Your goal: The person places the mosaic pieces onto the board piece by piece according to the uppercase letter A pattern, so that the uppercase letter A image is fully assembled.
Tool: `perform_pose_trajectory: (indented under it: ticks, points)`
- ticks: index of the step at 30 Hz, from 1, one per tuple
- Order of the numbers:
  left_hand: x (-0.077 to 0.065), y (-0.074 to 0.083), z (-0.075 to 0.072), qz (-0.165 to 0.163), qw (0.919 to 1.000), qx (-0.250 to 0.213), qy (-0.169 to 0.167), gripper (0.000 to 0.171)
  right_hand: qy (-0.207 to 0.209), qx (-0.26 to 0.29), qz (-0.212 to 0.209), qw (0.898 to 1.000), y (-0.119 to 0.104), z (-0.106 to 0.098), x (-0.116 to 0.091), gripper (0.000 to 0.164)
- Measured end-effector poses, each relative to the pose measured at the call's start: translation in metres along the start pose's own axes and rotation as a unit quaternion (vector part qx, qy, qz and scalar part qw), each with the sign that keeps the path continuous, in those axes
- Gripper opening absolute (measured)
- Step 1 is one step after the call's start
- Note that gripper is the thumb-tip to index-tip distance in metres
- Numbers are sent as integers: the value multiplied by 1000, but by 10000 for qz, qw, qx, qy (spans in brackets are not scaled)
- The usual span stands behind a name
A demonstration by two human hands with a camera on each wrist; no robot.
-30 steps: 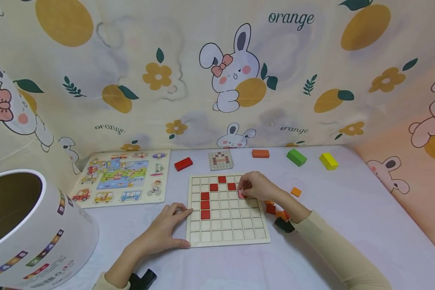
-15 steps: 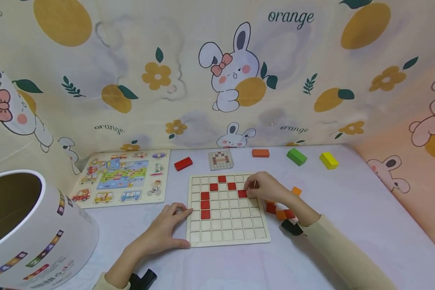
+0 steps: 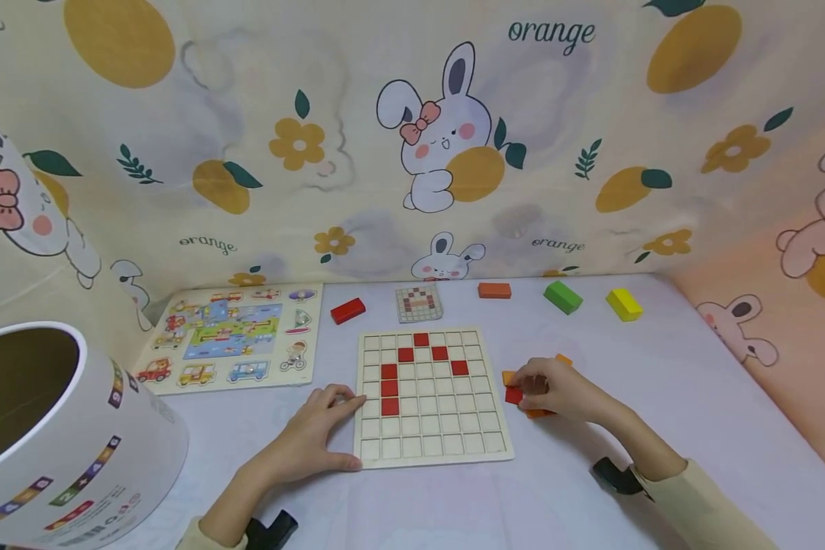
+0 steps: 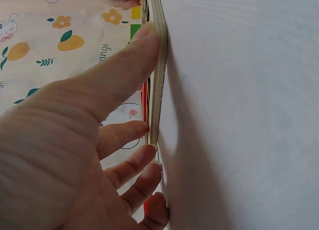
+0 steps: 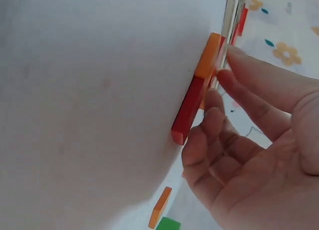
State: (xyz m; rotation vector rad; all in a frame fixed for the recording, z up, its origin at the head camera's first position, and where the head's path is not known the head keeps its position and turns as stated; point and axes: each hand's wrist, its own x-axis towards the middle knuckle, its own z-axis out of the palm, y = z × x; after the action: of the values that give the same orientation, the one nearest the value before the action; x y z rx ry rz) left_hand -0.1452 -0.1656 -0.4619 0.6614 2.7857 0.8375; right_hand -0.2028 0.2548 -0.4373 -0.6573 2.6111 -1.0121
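Observation:
A pale wooden grid board (image 3: 429,424) lies on the table with several red square tiles (image 3: 389,388) set in its cells, forming a peaked shape. My left hand (image 3: 302,439) rests at the board's left edge; in the left wrist view the thumb (image 4: 124,60) lies along that edge and the other fingers spread below. Right of the board, my right hand (image 3: 564,389) is over a small cluster of red and orange tiles. Its thumb and index fingertips are right at a red tile (image 3: 513,395); I cannot tell if they pinch it. An orange tile (image 5: 207,58) sits beside those fingertips.
Behind the board lie a small pattern card (image 3: 418,303) and red (image 3: 347,310), orange (image 3: 494,291), green (image 3: 562,298) and yellow (image 3: 623,305) blocks. A vehicle picture puzzle (image 3: 230,336) lies at the back left. A large white tub (image 3: 110,473) stands at the front left.
My right hand has left the red tile in the board's right part and moved right and toward me to the loose tiles. That tile now lies flat in its cell. My left hand stays put.

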Motion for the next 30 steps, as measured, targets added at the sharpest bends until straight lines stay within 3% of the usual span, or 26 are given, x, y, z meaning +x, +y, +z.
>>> perform_pose_trajectory:
  ticks: [10,21,30]
  points:
    - [-1,-2,-1,113,9999,8,25,92,-37,50,-140,9999,-3,7,6,20]
    - [-1,-2,0,165,9999,-13,33,92,-191,240,-5,9995,-5,9,10,20]
    - [-1,-3,0,191,9998,12,31,93,-83,169,-411,9990,-17,5,19,14]
